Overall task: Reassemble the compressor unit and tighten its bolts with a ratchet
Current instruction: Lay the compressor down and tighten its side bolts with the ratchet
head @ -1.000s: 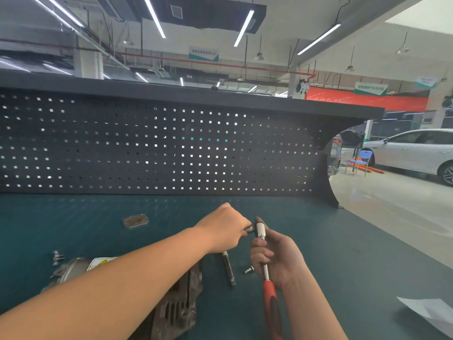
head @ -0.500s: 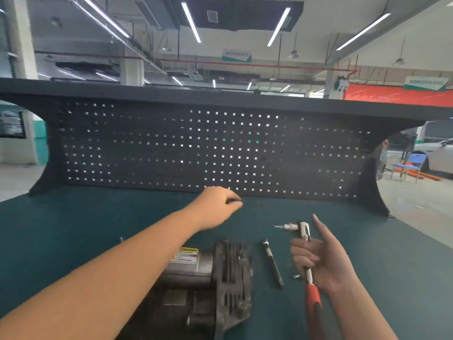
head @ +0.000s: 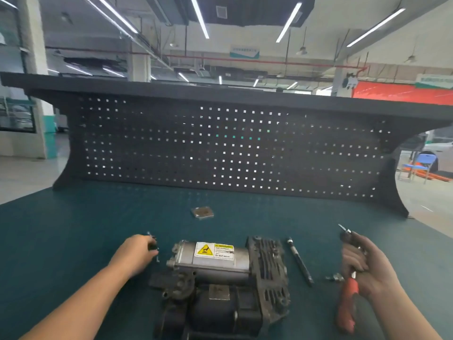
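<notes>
The compressor unit [head: 220, 273] lies on the green bench near the front, a metal cylinder with a yellow warning label and a dark finned end plate. My left hand [head: 137, 253] is down at its left side, fingertips on a small cluster of bolts [head: 153, 244]; whether it pinches one I cannot tell. My right hand [head: 362, 263] grips the ratchet [head: 346, 300] by its shaft above the orange handle, to the right of the unit. A long dark extension bar [head: 300, 262] lies between the unit and that hand, with a small socket [head: 334, 278] beside it.
A flat square metal plate [head: 202, 212] lies farther back on the green bench top [head: 73, 229]. A black perforated back panel [head: 220, 148] closes the far edge. Open workshop floor and a blue chair [head: 419, 165] lie beyond the right end.
My left hand has swung from above the unit down to the bolts at its left. My right hand with the ratchet has shifted right. The camera tilted, bringing the whole unit into view.
</notes>
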Tool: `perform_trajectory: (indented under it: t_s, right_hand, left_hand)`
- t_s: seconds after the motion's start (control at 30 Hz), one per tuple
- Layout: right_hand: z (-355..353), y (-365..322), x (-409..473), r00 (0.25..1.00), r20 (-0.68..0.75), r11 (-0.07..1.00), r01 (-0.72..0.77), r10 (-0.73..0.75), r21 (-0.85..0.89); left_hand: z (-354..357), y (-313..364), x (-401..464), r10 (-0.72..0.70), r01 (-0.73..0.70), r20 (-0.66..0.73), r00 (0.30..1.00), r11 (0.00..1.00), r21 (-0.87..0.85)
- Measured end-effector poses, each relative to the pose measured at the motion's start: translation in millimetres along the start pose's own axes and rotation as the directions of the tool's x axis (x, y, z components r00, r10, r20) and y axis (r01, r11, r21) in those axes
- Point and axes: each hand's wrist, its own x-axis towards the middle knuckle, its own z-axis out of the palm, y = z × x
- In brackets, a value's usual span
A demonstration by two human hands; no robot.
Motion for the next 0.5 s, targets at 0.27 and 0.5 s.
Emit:
perform_trajectory:
  t_s: [0.27, 0.5]
  right_hand:
    - [38, 10, -18, 0.98, 0.183, 0.989, -0.053, 0.078, -0.137]
    - [61, 46, -26, 0.872, 0.383, 0.903, -0.138, 0.306, -0.407]
  left_hand:
    - [-18, 18, -20, -0.017, -0.104, -0.26, 0.965, 0.89, -0.444]
    - [-63, 60, -159, 0.357, -0.447, -0.298, 0.885, 0.474, -0.759]
